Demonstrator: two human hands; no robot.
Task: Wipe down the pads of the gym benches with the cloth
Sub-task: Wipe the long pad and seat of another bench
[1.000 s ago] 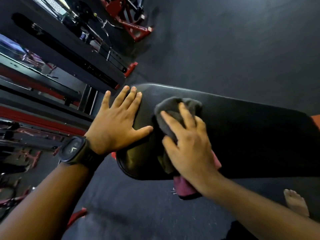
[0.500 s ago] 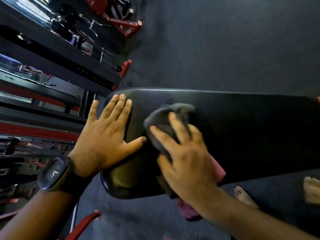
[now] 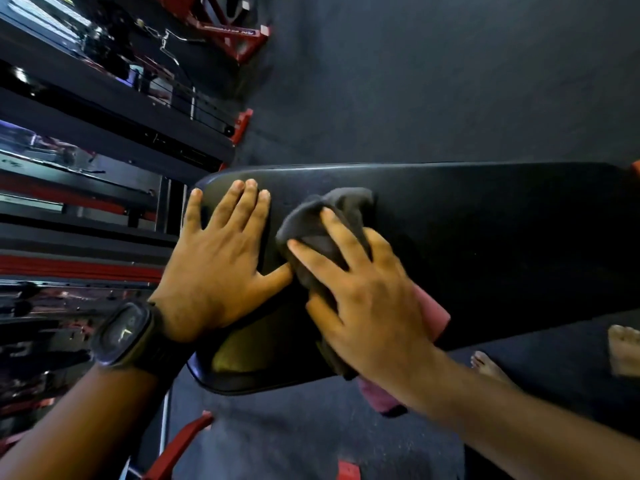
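Note:
A long black bench pad (image 3: 485, 237) runs from the centre to the right edge of the head view. My left hand (image 3: 221, 265) lies flat on its rounded left end, fingers spread, a dark watch (image 3: 124, 334) on the wrist. My right hand (image 3: 363, 299) presses a bunched grey cloth (image 3: 332, 216) with a pink underside onto the pad just right of the left hand. Part of the cloth hangs over the pad's near edge below my wrist.
Dark rubber floor (image 3: 450, 81) surrounds the bench. Black and red machine frames and racks (image 3: 104, 168) stand close on the left. Red bench legs (image 3: 180, 441) show below the pad. My bare feet (image 3: 623, 355) are on the floor at the right.
The view has shifted, so the pad sits lower and more level in frame. My right hand has slid the cloth slightly along the pad; my left hand stays flat on the pad's end.

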